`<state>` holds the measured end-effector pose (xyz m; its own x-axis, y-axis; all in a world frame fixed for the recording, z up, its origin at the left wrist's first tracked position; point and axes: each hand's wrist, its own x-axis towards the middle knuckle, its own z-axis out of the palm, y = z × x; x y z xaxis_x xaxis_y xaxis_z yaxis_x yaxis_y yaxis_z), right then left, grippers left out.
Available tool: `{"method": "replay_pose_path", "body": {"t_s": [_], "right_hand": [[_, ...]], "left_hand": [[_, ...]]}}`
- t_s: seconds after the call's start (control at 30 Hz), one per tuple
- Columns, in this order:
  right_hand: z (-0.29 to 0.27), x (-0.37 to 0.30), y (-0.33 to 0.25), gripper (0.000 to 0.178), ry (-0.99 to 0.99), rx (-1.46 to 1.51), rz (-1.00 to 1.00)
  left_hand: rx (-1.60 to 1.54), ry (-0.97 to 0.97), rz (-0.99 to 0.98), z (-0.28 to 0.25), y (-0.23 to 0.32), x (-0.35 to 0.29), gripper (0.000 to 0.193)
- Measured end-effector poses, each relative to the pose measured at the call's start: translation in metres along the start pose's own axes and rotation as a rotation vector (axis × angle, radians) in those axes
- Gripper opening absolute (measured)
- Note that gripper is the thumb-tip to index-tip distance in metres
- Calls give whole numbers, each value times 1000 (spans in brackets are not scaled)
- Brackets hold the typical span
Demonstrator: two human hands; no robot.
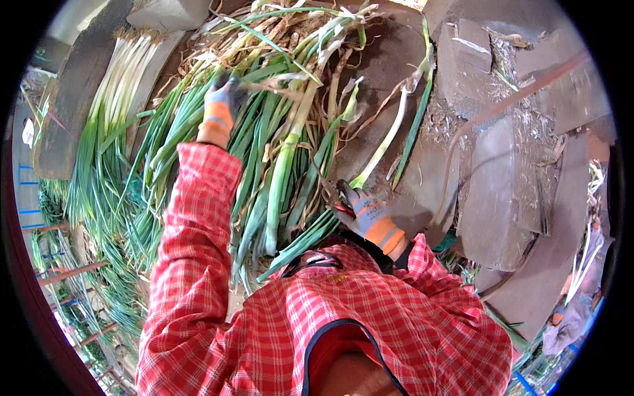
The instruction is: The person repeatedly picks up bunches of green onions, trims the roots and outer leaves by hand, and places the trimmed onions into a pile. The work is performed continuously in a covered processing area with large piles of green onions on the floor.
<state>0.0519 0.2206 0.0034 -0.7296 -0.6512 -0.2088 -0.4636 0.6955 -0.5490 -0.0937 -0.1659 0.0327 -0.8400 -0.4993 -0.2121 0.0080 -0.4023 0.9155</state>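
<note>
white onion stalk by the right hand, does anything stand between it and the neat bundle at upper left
Yes: the big heap of green onions lies between the white stalk and the neat bundle, with the left hand over that heap. Nothing visible separates the stalk from the right hand.

**Surrounding Items: Identification**

At the right, we note a flat brown slab (pixel 492 191) and, farther up in view, a reddish-brown rod (pixel 528 90) running diagonally. At lower right, we locate a lavender-grey cloth (pixel 561 335). At upper left, we observe a pale block (pixel 168 14); near the left edge, short blue strips (pixel 30 212).
</note>
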Motion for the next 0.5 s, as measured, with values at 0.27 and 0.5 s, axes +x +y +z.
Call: {"method": "replay_pose_path", "body": {"t_s": [0.27, 0.5], "right_hand": [[20, 6, 7, 73, 17, -25, -6], [-1, 3, -1, 72, 139, 57, -90]], "left_hand": [[1686, -224, 429, 14, -70, -194, 83], [1475, -207, 150, -6, -83, -140, 65]]}}
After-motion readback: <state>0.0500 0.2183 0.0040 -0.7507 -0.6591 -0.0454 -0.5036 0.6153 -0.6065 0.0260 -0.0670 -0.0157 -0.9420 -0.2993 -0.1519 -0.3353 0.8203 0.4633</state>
